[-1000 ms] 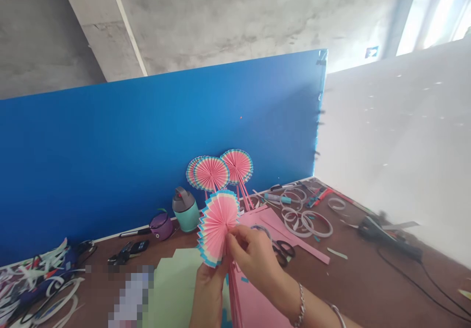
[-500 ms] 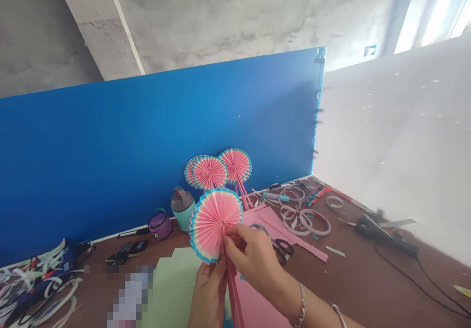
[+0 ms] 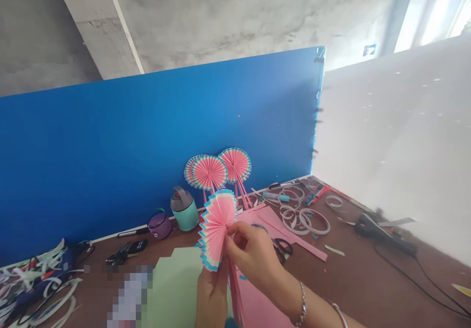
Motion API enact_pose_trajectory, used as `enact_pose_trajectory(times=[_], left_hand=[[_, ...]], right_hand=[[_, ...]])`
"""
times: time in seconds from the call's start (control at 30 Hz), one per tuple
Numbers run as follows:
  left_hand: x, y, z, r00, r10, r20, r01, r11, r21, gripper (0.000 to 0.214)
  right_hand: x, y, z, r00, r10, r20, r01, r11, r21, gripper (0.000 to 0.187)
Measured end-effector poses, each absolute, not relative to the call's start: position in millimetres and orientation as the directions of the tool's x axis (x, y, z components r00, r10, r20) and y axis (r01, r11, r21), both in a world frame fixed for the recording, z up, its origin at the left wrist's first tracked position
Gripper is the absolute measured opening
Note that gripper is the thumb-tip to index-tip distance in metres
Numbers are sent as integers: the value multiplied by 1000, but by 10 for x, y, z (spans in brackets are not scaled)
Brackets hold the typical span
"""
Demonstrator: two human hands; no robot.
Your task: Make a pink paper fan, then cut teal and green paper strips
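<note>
A pleated paper fan, pink with a cream and blue zigzag rim, is held up over the table, partly folded and turned at an angle. My right hand pinches it near its centre, thumb and forefinger together. Below the fan, my left hand is closed around its lower part, its fingers mostly hidden. Long pink paper strips hang down from the fan between the hands. Behind it, several finished fans, among them a front one and a right one, lean against the blue panel.
Green paper sheets and pink paper lie on the brown table. Black-handled scissors, white tape rings, a teal bottle, a purple pot and keys stand or lie around. Cut strips heap at left.
The held fan has gone from a wide, nearly round spread to a narrower, tilted shape. My left hand has shifted slightly down and right; my right hand keeps its pinch.
</note>
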State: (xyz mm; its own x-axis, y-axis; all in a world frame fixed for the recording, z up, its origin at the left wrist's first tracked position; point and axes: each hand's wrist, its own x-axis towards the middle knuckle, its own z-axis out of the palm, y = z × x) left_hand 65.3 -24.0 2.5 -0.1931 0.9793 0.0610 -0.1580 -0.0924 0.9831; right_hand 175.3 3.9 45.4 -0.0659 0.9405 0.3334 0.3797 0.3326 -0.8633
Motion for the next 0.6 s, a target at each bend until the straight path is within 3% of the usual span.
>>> enact_pose_trajectory(times=[0.23, 0.43, 0.6], left_hand=[[673, -240, -38, -231, 963, 138, -71, -158, 985, 45], [745, -246, -68, -206, 975, 85, -225, -131, 965, 38], [672, -230, -82, -223, 971, 89, 2, -91, 996, 38]], right_hand=[[1759, 54, 430, -61, 931, 359, 305, 360, -882, 18], [1758, 72, 418, -76, 951, 301, 172, 310, -935, 18], [1768, 102, 413, -74, 955, 288, 136, 296, -945, 24]])
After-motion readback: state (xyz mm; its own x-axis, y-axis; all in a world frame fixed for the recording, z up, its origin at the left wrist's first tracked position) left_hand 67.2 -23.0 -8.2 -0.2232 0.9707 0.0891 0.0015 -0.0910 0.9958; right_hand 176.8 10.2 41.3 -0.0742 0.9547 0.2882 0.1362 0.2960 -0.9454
